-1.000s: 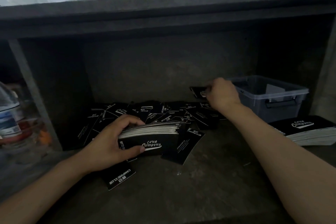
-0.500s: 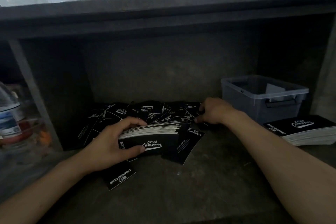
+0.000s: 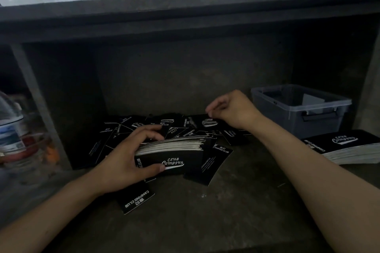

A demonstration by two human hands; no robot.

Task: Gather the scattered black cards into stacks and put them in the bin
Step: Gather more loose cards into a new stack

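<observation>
Black cards with white "Camping Club" print lie scattered (image 3: 127, 135) against the back of a dark shelf. My left hand (image 3: 131, 158) grips a thick stack of these cards (image 3: 176, 150), held on edge with the thumb on its front face. My right hand (image 3: 232, 109) is raised above the pile and pinches one black card (image 3: 205, 122) by its edge. A clear grey plastic bin (image 3: 300, 109) stands at the back right, with something pale inside. A single card (image 3: 135, 201) lies in front of my left wrist.
A second finished stack of cards (image 3: 347, 146) lies on the shelf at the right, in front of the bin. A plastic water bottle (image 3: 12, 129) and other blurred items sit behind a divider post at the left. A dark ledge overhangs the shelf.
My right hand dipped from near the bin down to the scattered pile, then lifted again with one card pinched in it. My left hand kept its hold on the stack.
</observation>
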